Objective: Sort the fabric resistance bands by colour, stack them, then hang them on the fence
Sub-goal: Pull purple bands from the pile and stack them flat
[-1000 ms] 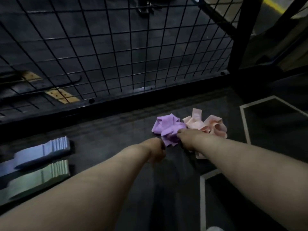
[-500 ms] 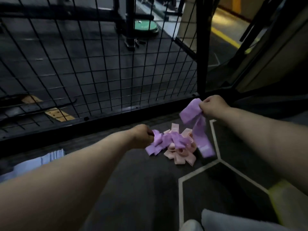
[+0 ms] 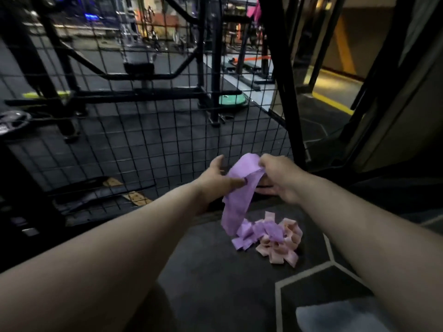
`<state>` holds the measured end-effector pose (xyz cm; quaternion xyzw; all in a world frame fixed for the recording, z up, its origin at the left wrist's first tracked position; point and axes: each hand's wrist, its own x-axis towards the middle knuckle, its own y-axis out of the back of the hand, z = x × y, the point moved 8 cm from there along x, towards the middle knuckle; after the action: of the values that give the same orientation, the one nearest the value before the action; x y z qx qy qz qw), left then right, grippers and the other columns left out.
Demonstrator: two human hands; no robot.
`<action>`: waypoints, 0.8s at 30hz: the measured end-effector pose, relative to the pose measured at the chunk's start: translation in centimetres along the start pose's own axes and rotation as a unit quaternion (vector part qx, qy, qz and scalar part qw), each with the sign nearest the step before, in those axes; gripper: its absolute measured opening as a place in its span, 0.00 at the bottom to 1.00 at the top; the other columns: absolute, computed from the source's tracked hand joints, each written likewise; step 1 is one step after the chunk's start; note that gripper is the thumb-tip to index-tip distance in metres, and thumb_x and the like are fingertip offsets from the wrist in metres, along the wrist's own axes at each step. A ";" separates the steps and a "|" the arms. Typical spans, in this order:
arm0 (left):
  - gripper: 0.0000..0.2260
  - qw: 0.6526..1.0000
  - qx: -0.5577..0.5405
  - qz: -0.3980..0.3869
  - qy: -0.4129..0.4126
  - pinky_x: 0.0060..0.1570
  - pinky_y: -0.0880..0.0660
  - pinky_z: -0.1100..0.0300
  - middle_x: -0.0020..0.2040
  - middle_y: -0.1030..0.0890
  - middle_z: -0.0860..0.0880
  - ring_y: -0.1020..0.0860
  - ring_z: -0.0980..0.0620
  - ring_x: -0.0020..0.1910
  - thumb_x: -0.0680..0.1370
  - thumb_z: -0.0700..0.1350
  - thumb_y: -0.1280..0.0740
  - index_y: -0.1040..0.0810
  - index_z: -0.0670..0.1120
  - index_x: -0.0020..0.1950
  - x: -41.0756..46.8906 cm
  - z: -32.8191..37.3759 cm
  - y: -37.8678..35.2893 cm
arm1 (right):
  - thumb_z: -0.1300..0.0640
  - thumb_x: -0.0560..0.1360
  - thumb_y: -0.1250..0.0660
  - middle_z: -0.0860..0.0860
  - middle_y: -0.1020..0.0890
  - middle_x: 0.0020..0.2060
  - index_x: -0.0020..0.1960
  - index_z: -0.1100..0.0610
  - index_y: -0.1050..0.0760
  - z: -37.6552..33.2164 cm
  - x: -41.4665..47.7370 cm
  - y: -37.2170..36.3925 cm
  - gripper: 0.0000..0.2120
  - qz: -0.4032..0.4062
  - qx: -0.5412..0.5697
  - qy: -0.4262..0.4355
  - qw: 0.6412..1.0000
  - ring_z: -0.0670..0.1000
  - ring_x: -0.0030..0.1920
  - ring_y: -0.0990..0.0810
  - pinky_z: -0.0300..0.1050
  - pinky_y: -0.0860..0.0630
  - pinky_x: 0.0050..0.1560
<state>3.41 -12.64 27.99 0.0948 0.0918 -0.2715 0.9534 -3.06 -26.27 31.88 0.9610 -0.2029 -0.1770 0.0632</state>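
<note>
A purple fabric band (image 3: 236, 200) hangs in the air in front of the black wire fence (image 3: 148, 140). My right hand (image 3: 278, 178) pinches its top end. My left hand (image 3: 215, 180) touches the band's upper part from the left, fingers spread and thumb against the cloth. The band's lower end trails down toward a jumbled pile on the dark floor, where more purple bands (image 3: 259, 232) lie tangled with pink bands (image 3: 282, 243).
A black upright post (image 3: 285, 92) stands at the fence's right end. White lines (image 3: 311, 271) mark the dark floor mat. Gym frames and a green disc (image 3: 231, 100) lie behind the fence. A pale cloth patch (image 3: 335, 315) shows at bottom right.
My right hand has lifted one purple band out of the pile and raised it toward the fence. My left hand left the pile and came up to the band. The view tilted up.
</note>
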 end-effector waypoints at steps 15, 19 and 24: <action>0.11 0.987 -0.106 0.084 0.083 0.32 0.24 0.60 0.43 0.17 0.44 0.20 0.48 0.36 0.80 0.50 0.33 0.18 0.42 0.51 1.4 -4.6 3.2 | 0.52 0.77 0.29 0.59 0.15 0.45 0.49 0.61 0.19 2.9 5.6 -4.0 0.11 -0.087 -0.020 0.005 0.996 0.56 0.40 0.18 0.51 0.22 0.41; 0.08 0.980 -0.122 0.065 0.143 0.34 0.28 0.60 0.41 0.17 0.47 0.20 0.51 0.38 0.77 0.44 0.29 0.19 0.43 0.54 1.5 -5.7 3.3 | 0.55 0.76 0.29 0.56 0.16 0.40 0.55 0.62 0.21 5.1 7.1 -3.4 0.12 -0.102 -0.012 -0.052 0.993 0.51 0.36 0.18 0.43 0.22 0.34; 0.08 0.964 -0.178 0.089 0.176 0.33 0.27 0.61 0.43 0.15 0.44 0.20 0.52 0.35 0.75 0.40 0.29 0.19 0.43 0.54 -3.1 -6.8 3.2 | 0.55 0.76 0.29 0.54 0.17 0.43 0.51 0.58 0.21 6.3 6.3 -4.7 0.08 -0.165 -0.092 -0.038 0.981 0.51 0.41 0.22 0.44 0.28 0.38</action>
<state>1.65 -6.86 22.56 -0.0219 0.2966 -0.1441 0.9438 1.77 -24.95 23.15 0.9640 -0.0264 -0.2391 0.1133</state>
